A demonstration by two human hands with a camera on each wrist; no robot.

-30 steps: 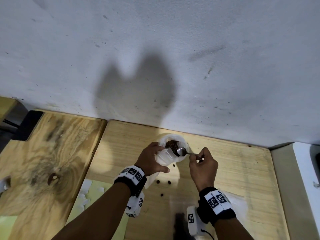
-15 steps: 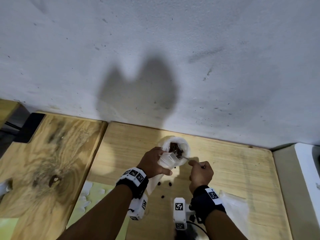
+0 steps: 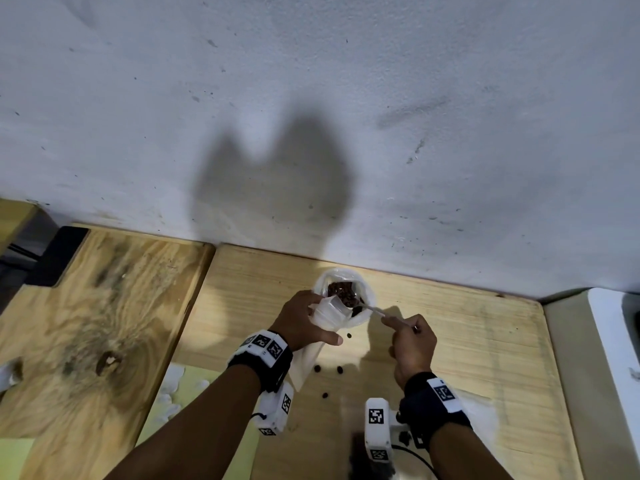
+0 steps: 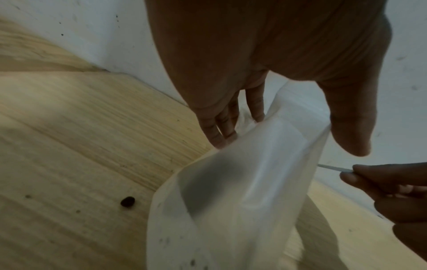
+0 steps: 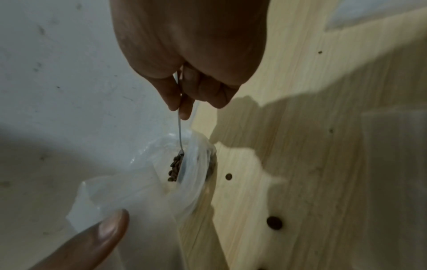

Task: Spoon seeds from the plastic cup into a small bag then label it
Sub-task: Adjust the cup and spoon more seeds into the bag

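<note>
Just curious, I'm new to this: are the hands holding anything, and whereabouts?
The left hand grips the small bag near its open top. The right hand pinches the spoon by its handle's end.

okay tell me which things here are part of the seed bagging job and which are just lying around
In use:
- cup of seeds
- bag, gripped by the left hand
- spoon, pinched by the right hand, bowl loaded with seeds

Lying about:
- spilled seeds on the table
- clear plastic sheet by the right wrist
- yellow-green sheet with white bits at left
</note>
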